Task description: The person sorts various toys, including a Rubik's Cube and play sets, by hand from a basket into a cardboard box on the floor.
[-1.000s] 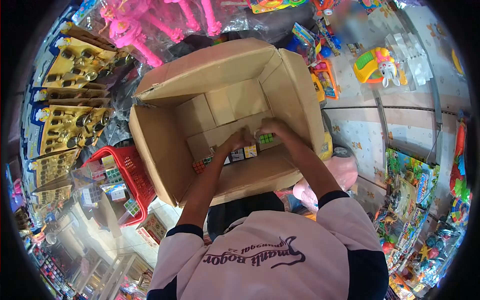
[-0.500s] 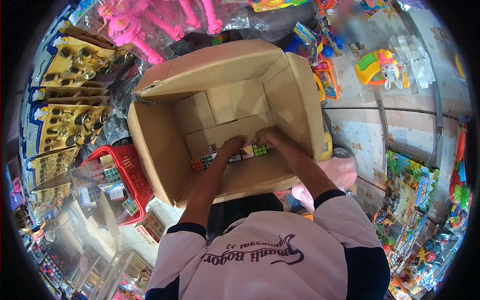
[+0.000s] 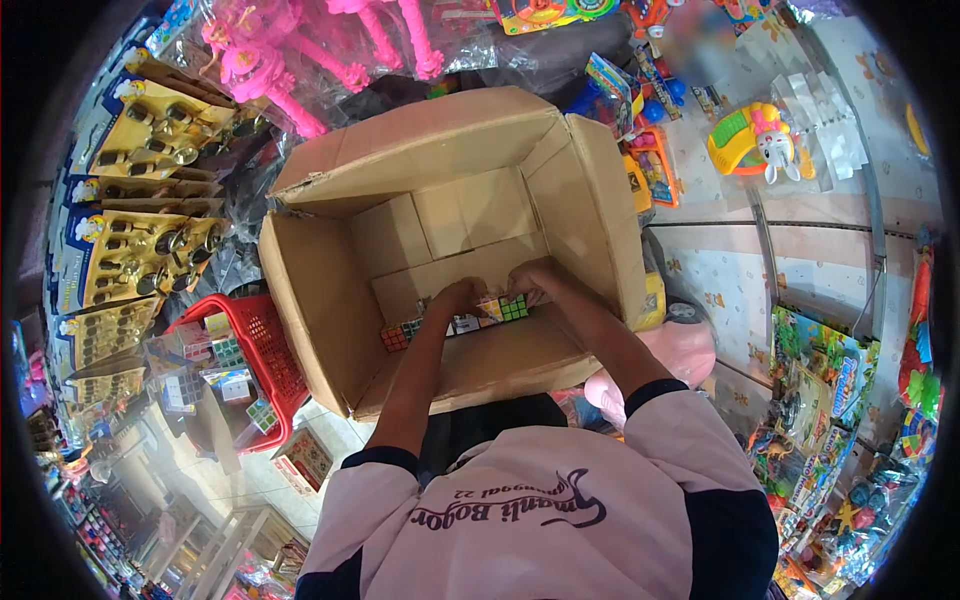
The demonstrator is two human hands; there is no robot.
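A red basket point(image 3: 268, 350) at the left holds boxed puzzle cubes point(image 3: 225, 350). Beside it, the open cardboard box point(image 3: 330, 300) contains a row of small colour cubes point(image 3: 455, 322) along its near wall, with plain inner cartons point(image 3: 470, 210) behind. The left hand point(image 3: 455, 297) rests curled on the row. The right hand point(image 3: 535, 280) pinches a green-faced cube point(image 3: 513, 308) at the row's right end, fingers closed round it.

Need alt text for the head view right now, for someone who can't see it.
Both hands, left hand and right hand, reach into an open cardboard box, touching a row of puzzle cubes near its front wall. A red basket with more cubes sits left of the box, with packaged toys around.
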